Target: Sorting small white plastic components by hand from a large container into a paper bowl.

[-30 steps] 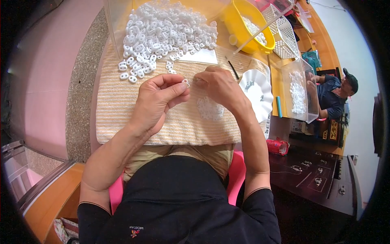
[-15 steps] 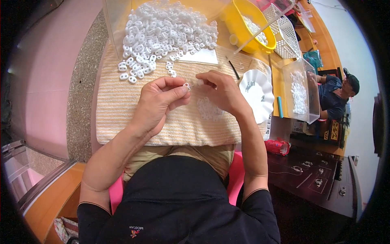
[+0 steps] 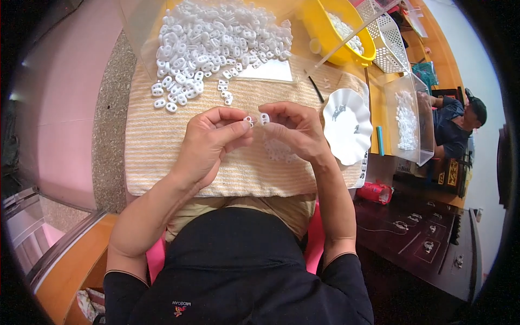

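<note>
My left hand (image 3: 208, 135) pinches a small whitish piece (image 3: 248, 120) with tiny openings between thumb and forefinger. Close beside it, my right hand (image 3: 300, 130) grips a white oval plastic piece with two holes (image 3: 265, 118), its face turned up; a narrow gap separates the two pieces. Beneath my right hand lies a cluster of translucent small pieces (image 3: 277, 150), partly covered by the hand. Ahead, a heap of white two-hole pieces (image 3: 211, 40) spills from a clear bin onto the striped towel (image 3: 162, 168). A few small white pieces (image 3: 225, 92) lie just beyond my left fingers.
A white wavy-rimmed dish (image 3: 349, 146) with small dark bits stands to the right. Near it are a thin black stick (image 3: 316, 89) and a teal bar (image 3: 380, 141). Farther off are a yellow basin (image 3: 336, 51), a perforated white basket (image 3: 391, 46), a clear bin (image 3: 422, 135) and another person (image 3: 452, 122).
My right hand has turned and come slightly nearer my left, and the oval piece's two-hole face now shows. My left hand keeps its pinch. The whole view has shifted slightly.
</note>
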The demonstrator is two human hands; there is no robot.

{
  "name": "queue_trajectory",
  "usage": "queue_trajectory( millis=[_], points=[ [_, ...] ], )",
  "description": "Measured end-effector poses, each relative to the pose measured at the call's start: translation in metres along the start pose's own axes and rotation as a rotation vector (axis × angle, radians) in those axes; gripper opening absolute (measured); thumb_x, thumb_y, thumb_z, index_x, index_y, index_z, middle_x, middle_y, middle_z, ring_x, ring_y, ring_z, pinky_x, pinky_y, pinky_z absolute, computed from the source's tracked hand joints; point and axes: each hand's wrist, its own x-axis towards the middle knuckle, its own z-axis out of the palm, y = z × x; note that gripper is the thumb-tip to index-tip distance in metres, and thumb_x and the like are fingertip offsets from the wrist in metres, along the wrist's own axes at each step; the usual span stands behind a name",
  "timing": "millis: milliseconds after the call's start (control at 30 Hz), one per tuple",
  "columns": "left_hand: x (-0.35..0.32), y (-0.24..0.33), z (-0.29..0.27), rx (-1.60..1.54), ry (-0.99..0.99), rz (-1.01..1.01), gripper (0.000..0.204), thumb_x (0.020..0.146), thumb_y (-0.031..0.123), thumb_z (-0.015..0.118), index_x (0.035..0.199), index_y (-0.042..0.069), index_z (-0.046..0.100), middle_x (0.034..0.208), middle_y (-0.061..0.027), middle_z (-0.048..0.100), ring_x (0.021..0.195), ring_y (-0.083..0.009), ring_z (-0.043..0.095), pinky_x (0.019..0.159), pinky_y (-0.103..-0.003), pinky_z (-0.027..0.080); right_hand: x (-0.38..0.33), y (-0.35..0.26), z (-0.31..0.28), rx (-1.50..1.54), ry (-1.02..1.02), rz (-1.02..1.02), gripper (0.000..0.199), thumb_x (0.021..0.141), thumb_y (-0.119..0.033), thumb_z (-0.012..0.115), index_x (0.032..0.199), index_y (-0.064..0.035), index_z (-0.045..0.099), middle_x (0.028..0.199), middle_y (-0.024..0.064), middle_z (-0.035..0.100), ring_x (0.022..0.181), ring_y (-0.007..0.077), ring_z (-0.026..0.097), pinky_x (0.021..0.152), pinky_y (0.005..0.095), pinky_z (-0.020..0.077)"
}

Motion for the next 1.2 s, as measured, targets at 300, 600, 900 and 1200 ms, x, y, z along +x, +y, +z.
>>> queue_trajectory(
  millis=[300,600,900,1200],
  points=[
    [-0.0017,0.0012,0.0021,0.014,0.008,-0.021,0.015,0.087,0.002,0.064,0.102,-0.001,0.060,0.092,-0.0092,0.067,0.077,-0.0147,0.065,0.074,-0.027,0.056,0.0016,0.0048,0.0006,-0.048,-0.026,-0.005,0.030,0.088,-0.004,0.066,0.117,0.0024,0.060,0.093,0.0040,0.067,0.075,0.0082,0.062,0.067,0.0226,0.0526],
    [-0.0022,0.0018,0.0026,0.009,0.016,-0.022,0.015,0.087,0.002,0.064,0.101,-0.001,0.060,0.092,-0.0092,0.067,0.077,-0.0141,0.065,0.073,-0.026,0.056,0.0009,0.0070,0.0024,-0.023,-0.019,0.003,0.031,0.088,-0.005,0.066,0.118,0.0036,0.059,0.094,0.0055,0.067,0.078,0.0096,0.063,0.068,0.0234,0.0530],
    [-0.0029,0.0011,0.0032,0.015,0.006,-0.031,0.015,0.086,0.003,0.065,0.100,-0.001,0.061,0.092,-0.0085,0.067,0.078,-0.0128,0.065,0.073,-0.025,0.055,-0.0010,0.0049,0.0056,0.026,-0.019,0.010,0.031,0.088,-0.004,0.066,0.118,0.0041,0.060,0.097,0.0054,0.067,0.083,0.0094,0.063,0.073,0.0232,0.0528],
    [-0.0038,0.0009,0.0045,0.027,0.008,-0.040,0.014,0.085,0.004,0.067,0.098,-0.001,0.062,0.091,-0.0081,0.068,0.079,-0.0118,0.064,0.074,-0.025,0.054,-0.0018,0.0073,0.0069,0.013,-0.041,0.002,0.032,0.087,-0.006,0.068,0.117,0.0032,0.061,0.098,0.0049,0.067,0.087,0.0088,0.062,0.075,0.0228,0.0522]
  ],
)
